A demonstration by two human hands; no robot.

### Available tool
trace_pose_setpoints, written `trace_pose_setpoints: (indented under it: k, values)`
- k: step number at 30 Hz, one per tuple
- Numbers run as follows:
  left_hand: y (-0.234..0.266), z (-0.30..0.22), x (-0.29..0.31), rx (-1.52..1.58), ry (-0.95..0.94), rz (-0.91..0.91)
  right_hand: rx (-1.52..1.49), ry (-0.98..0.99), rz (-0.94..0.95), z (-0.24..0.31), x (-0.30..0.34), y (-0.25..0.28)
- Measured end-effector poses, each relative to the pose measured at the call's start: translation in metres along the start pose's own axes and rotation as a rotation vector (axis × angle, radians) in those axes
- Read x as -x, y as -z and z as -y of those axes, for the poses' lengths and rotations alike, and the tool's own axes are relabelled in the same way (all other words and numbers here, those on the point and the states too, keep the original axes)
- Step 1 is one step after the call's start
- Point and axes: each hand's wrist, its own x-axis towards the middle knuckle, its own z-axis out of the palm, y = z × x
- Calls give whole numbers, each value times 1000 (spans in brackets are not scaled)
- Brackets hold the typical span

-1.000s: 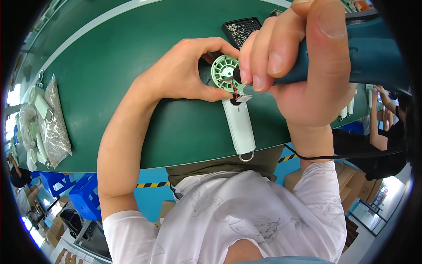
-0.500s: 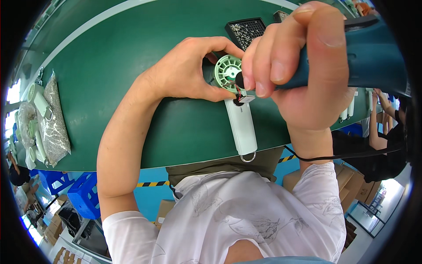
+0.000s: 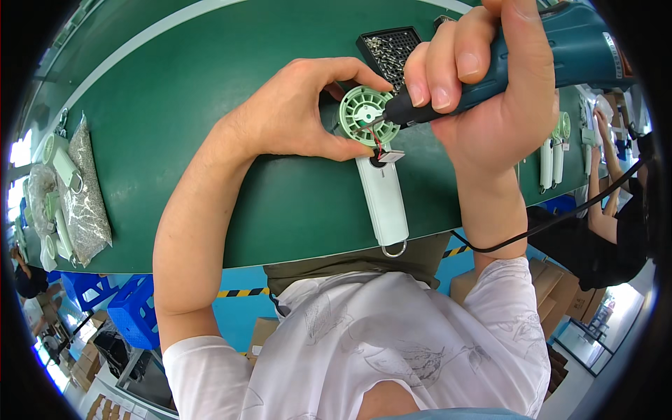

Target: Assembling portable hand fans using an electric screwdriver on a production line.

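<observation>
A handheld fan with a round, light green slotted head (image 3: 357, 98) and a white handle (image 3: 385, 203) lies on the green table, its handle loop toward me. Thumb and fingers of my left hand (image 3: 297, 105) curl around the head and grip it from the left. In my right hand (image 3: 500, 105) is a blue electric screwdriver (image 3: 483, 87), tilted, its black nose at the right of the fan head. The thin bit slants down across the head's lower part. Red and dark wires and a small white piece (image 3: 392, 157) show where head meets handle.
Beyond the fan stands a black tray (image 3: 381, 52) of small screws. A clear bag (image 3: 87, 196) of small metal parts and several fan parts (image 3: 63, 168) lie at the left. More fans (image 3: 553, 157) lie at the right, near another person's arms (image 3: 609, 161). A black cord (image 3: 574, 213) hangs by my right forearm.
My right hand and the screwdriver have swung, laying the tool more slanted and uncovering more of the fan head and the bit. The left hand and the fan have barely moved.
</observation>
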Motion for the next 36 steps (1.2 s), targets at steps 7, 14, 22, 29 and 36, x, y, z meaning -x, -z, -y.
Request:
trace_pose_setpoints:
  k: [7,14,22,29,36]
  values:
    - [-1,3,0,11,-12,-3,46,4,-31,3,3,-7]
    - [-1,3,-1,-9,-41,-10,138,-9,-81,3,6,-16]
    - [-1,7,0,-18,-73,-11,130,3,-56,2,9,-18]
    - [1,3,-1,-1,-34,20,124,17,-23,4,13,-16]
    - [-1,7,-2,27,-54,14,122,27,3,3,14,-17]
